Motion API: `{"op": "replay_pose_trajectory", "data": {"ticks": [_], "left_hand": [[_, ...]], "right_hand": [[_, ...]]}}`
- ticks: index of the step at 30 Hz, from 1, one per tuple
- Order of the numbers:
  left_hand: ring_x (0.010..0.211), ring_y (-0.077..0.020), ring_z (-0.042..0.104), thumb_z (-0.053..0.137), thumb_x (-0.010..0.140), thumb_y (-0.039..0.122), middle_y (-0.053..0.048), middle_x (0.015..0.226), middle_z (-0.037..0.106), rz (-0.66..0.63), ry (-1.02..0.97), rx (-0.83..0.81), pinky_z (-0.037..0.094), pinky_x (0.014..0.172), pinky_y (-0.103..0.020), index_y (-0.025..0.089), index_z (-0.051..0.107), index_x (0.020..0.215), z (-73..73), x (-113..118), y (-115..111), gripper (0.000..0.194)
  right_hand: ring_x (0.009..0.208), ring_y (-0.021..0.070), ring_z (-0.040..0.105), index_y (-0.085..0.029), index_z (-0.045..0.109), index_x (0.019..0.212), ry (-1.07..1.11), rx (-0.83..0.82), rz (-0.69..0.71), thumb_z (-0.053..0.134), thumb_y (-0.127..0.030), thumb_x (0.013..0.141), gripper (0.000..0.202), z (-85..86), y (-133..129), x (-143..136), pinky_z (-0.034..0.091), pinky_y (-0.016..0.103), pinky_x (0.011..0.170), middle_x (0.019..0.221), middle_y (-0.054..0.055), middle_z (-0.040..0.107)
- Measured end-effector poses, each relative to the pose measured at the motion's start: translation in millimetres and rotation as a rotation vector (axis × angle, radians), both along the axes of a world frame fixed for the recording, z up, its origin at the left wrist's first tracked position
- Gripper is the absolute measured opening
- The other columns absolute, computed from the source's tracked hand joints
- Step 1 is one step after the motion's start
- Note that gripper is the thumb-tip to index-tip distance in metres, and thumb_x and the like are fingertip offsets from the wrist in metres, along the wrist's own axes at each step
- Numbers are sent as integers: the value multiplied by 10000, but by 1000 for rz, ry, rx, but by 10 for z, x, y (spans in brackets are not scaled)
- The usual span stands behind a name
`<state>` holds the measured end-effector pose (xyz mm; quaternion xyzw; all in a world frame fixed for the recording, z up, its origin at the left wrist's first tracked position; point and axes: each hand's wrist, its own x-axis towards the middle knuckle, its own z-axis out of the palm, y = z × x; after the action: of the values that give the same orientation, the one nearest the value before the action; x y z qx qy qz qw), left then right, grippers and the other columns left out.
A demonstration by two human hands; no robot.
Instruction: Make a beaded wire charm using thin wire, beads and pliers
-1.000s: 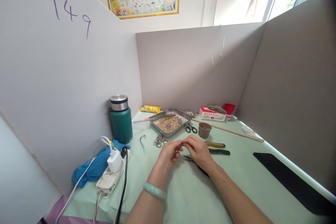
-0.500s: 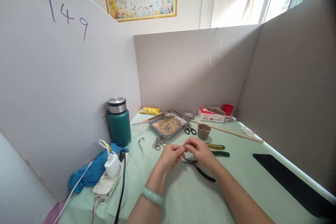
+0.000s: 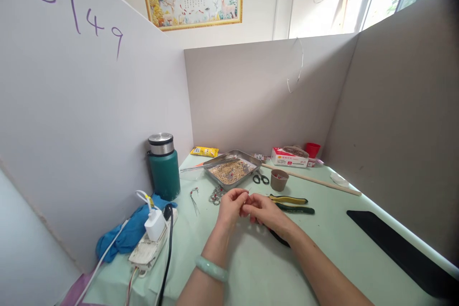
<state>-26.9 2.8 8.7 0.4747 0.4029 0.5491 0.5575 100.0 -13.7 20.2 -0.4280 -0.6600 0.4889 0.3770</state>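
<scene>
since the right hand (image 3: 267, 213) has been lowered slightly against the left hand (image 3: 231, 204), most of the black-handled pliers (image 3: 279, 238) is now hidden behind it, while more of the yellow-and-green pliers (image 3: 292, 200) has been uncovered. the left thumb and forefinger are pressed together, apparently on a small piece (image 3: 250, 191), of which only a thin tip is shown; the right fingers are curled in, touching the left, but whether anything is clamped by them cannot be told. the small piece is held between the hands, nearer than the metal tray (image 3: 234, 184); fingertip work is suggested, no pliers being visibly gripped.
</scene>
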Motion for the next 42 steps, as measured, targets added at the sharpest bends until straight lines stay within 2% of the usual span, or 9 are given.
{"op": "replay_pose_trajectory", "data": {"ticks": [4, 10, 16, 21, 25, 29, 33, 36, 42], "left_hand": [[350, -53, 412, 655, 605, 469, 36, 528, 511, 5, -12, -37, 264, 366, -200, 129, 567, 784, -13, -19, 10, 394], [363, -70, 450, 586, 658, 538, 28, 529, 500, -67, -66, -42, 268, 369, -205, 117, 573, 804, -38, -23, 13, 446], [353, -55, 405, 649, 616, 460, 45, 495, 482, -52, -45, -27, 243, 374, -203, 138, 545, 718, -7, -13, -12, 354], [398, -36, 361, 664, 592, 417, 55, 512, 447, 17, -59, -97, 160, 367, -182, 154, 519, 677, 17, -38, -4, 313], [400, -29, 318, 670, 576, 400, 51, 534, 446, -18, -70, -128, 101, 363, -187, 155, 509, 672, 33, -82, 7, 309], [401, -30, 320, 707, 534, 344, 34, 531, 467, -90, -42, -161, 89, 368, -195, 137, 537, 645, 66, -125, -18, 290], [400, -33, 309, 725, 521, 326, 37, 493, 448, -275, 44, -188, 99, 377, -204, 131, 560, 613, 83, -166, -56, 272], [398, -38, 304, 719, 530, 335, 39, 474, 445, -404, 148, -227, 116, 386, -208, 139, 569, 604, 56, -197, -58, 258], [390, -43, 281, 710, 539, 343, 48, 461, 417, -568, 312, -278, 107, 391, -217, 130, 602, 649, -5, -215, -36, 263]], "right_hand": [[482, 92, 491, -182, 504, 730, 36, 13, -8, 535, -342, 747, 164, -36, 7, -46, 358, 207, 457, 618, -13, 611], [429, 80, 445, -192, 465, 656, 23, 67, 1, 515, -356, 768, 204, -49, 29, -33, 331, 196, 419, 547, -35, 573], [439, 95, 470, -203, 489, 673, 11, 113, 15, 500, -369, 774, 195, -94, 48, -52, 364, 222, 431, 626, -20, 594], [408, 78, 392, -214, 500, 732, 12, 73, 29, 494, -334, 777, 128, -60, 21, -48, 290, 195, 407, 522, -59, 513], [428, 68, 329, -202, 542, 716, -18, 76, -12, 507, -330, 766, 142, -32, 36, 52, 250, 191, 409, 522, -67, 445], [493, 85, 379, -186, 597, 704, -86, 129, -56, 539, -340, 733, 167, 6, 100, 244, 299, 207, 452, 581, -43, 482], [635, 126, 483, -188, 638, 691, -189, 281, -33, 562, -319, 726, 155, 95, 111, 394, 372, 241, 575, 697, -7, 568], [686, 140, 512, -201, 650, 672, -252, 394, 18, 564, -308, 741, 153, 166, 73, 425, 392, 253, 633, 726, 5, 571], [636, 124, 503, -211, 649, 665, -365, 586, 95, 531, -304, 789, 195, 208, 33, 386, 386, 243, 585, 703, 9, 541]]}}
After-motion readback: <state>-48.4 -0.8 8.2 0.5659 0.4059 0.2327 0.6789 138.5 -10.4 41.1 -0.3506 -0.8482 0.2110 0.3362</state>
